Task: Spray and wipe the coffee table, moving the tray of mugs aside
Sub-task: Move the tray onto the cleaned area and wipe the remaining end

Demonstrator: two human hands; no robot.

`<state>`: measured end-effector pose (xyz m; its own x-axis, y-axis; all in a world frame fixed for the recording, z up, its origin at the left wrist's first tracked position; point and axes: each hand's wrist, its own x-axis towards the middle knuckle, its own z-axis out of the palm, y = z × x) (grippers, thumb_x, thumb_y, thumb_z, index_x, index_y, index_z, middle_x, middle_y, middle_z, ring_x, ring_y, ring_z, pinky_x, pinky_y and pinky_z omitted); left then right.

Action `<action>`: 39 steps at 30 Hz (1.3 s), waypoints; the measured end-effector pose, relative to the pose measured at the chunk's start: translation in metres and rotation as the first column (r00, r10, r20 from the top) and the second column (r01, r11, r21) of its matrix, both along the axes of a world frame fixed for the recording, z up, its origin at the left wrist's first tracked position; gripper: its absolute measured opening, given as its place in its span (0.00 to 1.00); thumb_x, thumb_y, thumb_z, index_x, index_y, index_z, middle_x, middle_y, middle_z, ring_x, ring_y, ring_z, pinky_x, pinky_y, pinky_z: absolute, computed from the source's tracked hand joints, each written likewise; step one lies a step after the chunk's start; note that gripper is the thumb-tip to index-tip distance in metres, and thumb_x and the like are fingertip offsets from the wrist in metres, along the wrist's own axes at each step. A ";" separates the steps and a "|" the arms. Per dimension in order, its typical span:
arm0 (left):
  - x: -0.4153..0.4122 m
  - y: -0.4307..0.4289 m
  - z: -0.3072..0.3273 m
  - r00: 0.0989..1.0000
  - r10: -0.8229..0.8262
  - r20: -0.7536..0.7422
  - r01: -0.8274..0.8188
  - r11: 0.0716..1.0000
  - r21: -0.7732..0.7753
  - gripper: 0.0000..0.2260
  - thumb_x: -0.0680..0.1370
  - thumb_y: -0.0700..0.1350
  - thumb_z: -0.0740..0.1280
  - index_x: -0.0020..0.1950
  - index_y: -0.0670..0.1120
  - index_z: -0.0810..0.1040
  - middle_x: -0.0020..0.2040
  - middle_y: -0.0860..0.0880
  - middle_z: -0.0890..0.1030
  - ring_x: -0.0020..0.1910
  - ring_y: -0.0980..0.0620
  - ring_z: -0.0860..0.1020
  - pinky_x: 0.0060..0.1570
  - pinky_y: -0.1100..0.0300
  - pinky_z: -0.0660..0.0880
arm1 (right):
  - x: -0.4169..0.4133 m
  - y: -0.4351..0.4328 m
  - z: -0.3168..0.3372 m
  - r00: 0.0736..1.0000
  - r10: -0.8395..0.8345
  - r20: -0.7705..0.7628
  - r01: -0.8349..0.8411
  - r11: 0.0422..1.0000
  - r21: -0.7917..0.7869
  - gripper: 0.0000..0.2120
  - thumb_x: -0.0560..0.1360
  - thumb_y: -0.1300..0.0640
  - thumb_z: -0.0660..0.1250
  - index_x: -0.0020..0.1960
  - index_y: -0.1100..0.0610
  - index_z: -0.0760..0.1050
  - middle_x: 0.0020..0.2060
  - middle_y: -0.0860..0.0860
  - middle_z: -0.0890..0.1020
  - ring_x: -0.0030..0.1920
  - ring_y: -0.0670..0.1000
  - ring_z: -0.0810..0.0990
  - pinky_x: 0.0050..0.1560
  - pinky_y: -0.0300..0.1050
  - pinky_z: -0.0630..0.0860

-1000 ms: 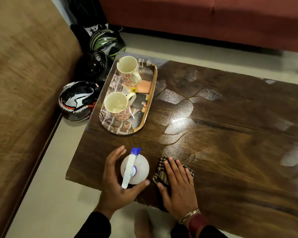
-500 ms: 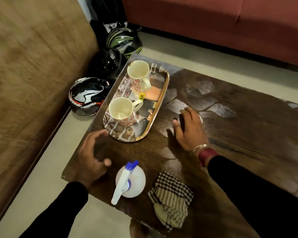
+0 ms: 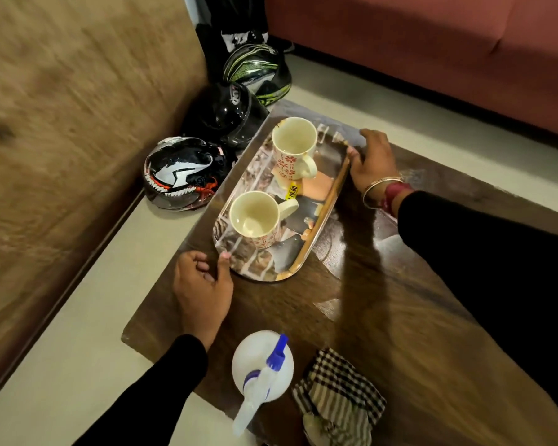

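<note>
Moving-aside step: left hand [image 3: 200, 284] and right hand [image 3: 372, 162] each had a grip on the tray [image 3: 327, 201]; a level lift seemed required next.

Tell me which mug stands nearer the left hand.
The near mug, at the tray end beside the left hand; the far mug stands toward the right hand.

Coffee table [image 3: 400, 317]: one. Tray [image 3: 264, 268]: one, at the table's far left corner. Mugs [image 3: 293, 149] [image 3: 255, 220]: two, on the tray. Spray bottle [image 3: 258, 358]: one, near edge. Checked cloth [image 3: 339, 391]: one. Helmets [image 3: 181, 172] [image 3: 226, 114] [image 3: 258, 72]: three, on the floor.
</note>
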<state>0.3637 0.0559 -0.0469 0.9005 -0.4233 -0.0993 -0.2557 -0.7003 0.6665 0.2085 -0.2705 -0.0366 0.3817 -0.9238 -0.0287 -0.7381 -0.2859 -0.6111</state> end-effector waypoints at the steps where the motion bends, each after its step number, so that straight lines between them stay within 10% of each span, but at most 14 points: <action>1: 0.000 -0.002 0.001 0.999 0.033 -0.025 -0.033 0.999 0.023 0.16 0.75 0.58 0.73 0.53 0.50 0.74 0.46 0.50 0.80 0.36 0.59 0.77 0.34 0.69 0.68 | 0.007 -0.006 0.001 1.000 0.013 -0.015 -0.013 0.999 0.039 0.23 0.82 0.57 0.65 0.76 0.61 0.68 0.72 0.60 0.72 0.71 0.60 0.72 0.73 0.49 0.67; 7: -0.005 -0.016 -0.004 0.947 0.110 -0.301 -0.127 0.991 -0.037 0.08 0.75 0.54 0.74 0.44 0.53 0.79 0.34 0.54 0.85 0.34 0.55 0.85 0.42 0.57 0.83 | 0.041 -0.025 -0.007 0.998 -0.052 -0.043 0.057 0.988 0.143 0.16 0.79 0.61 0.67 0.66 0.55 0.79 0.58 0.53 0.83 0.55 0.51 0.79 0.54 0.33 0.69; 15: -0.003 -0.024 -0.019 0.863 0.107 -0.494 -0.204 0.968 -0.147 0.11 0.75 0.45 0.77 0.53 0.41 0.82 0.43 0.45 0.87 0.40 0.51 0.87 0.35 0.60 0.83 | 0.034 -0.031 -0.004 0.974 -0.221 -0.057 0.226 0.967 0.114 0.13 0.73 0.65 0.72 0.54 0.55 0.86 0.44 0.51 0.85 0.49 0.52 0.83 0.50 0.34 0.72; 28: -0.001 -0.058 0.017 0.845 -0.288 -0.451 0.232 0.956 -0.177 0.05 0.73 0.48 0.78 0.44 0.57 0.84 0.37 0.50 0.86 0.37 0.52 0.87 0.36 0.53 0.85 | -0.121 0.018 0.016 0.854 -0.520 0.020 0.513 0.846 0.144 0.10 0.71 0.63 0.73 0.51 0.54 0.87 0.35 0.46 0.83 0.41 0.49 0.83 0.52 0.39 0.79; 39: -0.086 -0.148 0.064 0.544 -0.664 -0.512 0.702 0.695 -0.154 0.05 0.75 0.41 0.76 0.48 0.46 0.83 0.32 0.51 0.83 0.33 0.55 0.84 0.33 0.58 0.83 | -0.317 0.109 0.026 0.531 -0.844 0.081 0.828 0.536 0.162 0.12 0.66 0.55 0.75 0.49 0.49 0.87 0.30 0.40 0.81 0.37 0.47 0.83 0.46 0.40 0.79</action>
